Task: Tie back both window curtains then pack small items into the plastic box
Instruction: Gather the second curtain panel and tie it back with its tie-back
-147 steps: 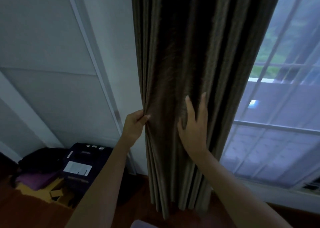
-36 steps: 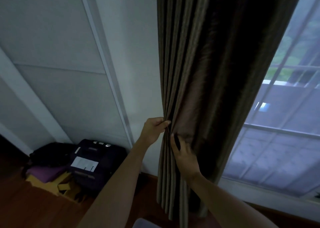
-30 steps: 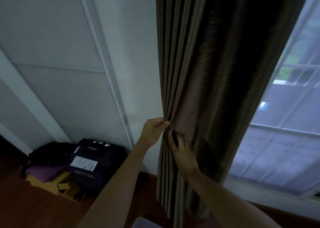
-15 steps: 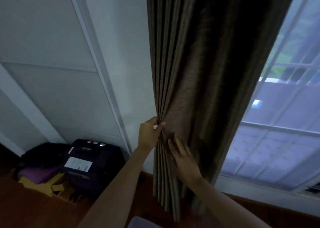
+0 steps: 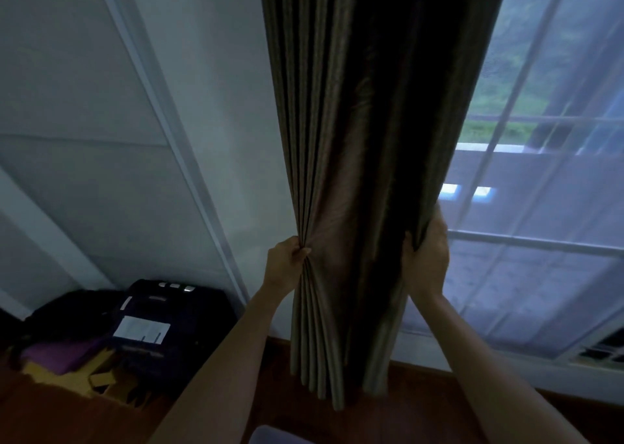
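Observation:
A dark brown pleated curtain [image 5: 364, 160] hangs in the middle of the view, gathered into a narrow bundle in front of the window's left edge. My left hand [image 5: 287, 264] pinches the bunched pleats at the curtain's left edge. My right hand [image 5: 427, 258] wraps around the curtain's right edge, fingers hidden behind the fabric. No tie-back and no plastic box show in this view.
A window [image 5: 547, 207] with a sheer white layer fills the right side. A white panelled wall [image 5: 118, 139] is on the left. On the wooden floor at lower left lie a dark bag [image 5: 169, 318] with a white label, purple cloth [image 5: 60, 356] and cardboard scraps.
My right hand left the front folds near my left hand and moved right to grip the curtain's outer edge. My left hand kept its pinch on the left pleats.

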Available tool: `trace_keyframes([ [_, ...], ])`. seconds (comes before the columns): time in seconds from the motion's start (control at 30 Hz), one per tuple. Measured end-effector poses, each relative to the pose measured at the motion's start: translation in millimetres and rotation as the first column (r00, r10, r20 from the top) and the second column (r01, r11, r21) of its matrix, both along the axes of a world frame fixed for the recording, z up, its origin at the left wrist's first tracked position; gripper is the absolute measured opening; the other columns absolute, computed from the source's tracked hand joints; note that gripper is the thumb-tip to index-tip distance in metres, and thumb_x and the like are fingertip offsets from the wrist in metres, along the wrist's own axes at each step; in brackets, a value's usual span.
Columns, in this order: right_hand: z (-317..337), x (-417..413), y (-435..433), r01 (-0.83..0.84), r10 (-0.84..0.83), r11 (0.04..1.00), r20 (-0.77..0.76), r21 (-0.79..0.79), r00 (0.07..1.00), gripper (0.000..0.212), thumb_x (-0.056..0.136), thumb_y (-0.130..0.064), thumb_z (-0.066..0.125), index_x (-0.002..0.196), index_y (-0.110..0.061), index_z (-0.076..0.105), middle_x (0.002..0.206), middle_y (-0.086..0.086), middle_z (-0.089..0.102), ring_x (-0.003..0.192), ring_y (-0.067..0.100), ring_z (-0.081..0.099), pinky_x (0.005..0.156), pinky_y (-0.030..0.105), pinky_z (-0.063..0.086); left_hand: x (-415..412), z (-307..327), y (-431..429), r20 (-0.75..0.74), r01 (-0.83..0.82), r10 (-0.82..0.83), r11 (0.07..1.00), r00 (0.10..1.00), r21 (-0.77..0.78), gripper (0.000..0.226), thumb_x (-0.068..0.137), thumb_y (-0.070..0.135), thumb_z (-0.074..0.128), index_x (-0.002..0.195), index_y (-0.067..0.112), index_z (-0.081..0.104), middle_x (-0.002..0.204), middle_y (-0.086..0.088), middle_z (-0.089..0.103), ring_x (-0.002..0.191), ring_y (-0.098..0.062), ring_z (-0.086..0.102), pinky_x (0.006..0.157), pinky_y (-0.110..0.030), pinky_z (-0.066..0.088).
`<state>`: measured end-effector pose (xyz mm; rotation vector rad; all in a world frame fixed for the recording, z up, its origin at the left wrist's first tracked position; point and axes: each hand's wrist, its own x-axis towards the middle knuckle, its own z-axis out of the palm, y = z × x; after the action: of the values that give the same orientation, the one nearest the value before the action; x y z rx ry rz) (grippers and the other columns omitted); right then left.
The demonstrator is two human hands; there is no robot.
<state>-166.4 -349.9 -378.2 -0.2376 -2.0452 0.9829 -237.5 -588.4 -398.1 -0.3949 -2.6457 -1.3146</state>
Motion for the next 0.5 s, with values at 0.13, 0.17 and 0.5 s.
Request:
trace_keyframes([
  [0.13, -22, 2, -21, -0.083, 0.053, 0.979, 0.159, 0.188, 0.986, 0.075, 0.080, 0.014, 0.048, 0.148, -0.016, 0.035, 0.148, 0.010, 0.043, 0.110, 0.037, 0.062, 0.077, 0.041, 0.054, 1, 3, -2, 0.085, 0.016, -0.019, 0.999, 0.996, 0.035, 0.014, 0.094, 0.007, 0.055, 0.084, 0.000, 0.062, 0.081, -0.005, 0.065, 0.073, -0.013, 0.058, 0.057, -0.004, 0.037],
  [0.17, -27, 6, -29, -0.134, 0.084, 0.967, 0.221, 0.219, 0.972, 0.081, 0.078, 0.015, 0.048, 0.150, -0.019, 0.032, 0.151, 0.008, 0.039, 0.106, 0.038, 0.063, 0.074, 0.042, 0.055, 0, 3, -4, 0.099, 0.015, -0.019, 0.999, 0.995, 0.037, 0.014, 0.094, 0.008, 0.055, 0.085, 0.001, 0.063, 0.082, -0.004, 0.065, 0.073, -0.011, 0.058, 0.057, -0.004, 0.037],
  [0.5, -68, 14, -92, -0.471, 0.280, 0.835, 0.519, 0.283, 0.808, 0.087, 0.096, -0.023, 0.051, 0.149, -0.040, -0.017, 0.162, -0.006, -0.011, 0.130, 0.027, 0.046, 0.095, 0.041, 0.051, 7, 0, -6, 0.182, 0.034, -0.043, 0.998, 0.982, 0.054, 0.020, 0.097, 0.018, 0.051, 0.098, 0.005, 0.066, 0.099, -0.004, 0.069, 0.088, -0.013, 0.062, 0.066, -0.007, 0.042],
])
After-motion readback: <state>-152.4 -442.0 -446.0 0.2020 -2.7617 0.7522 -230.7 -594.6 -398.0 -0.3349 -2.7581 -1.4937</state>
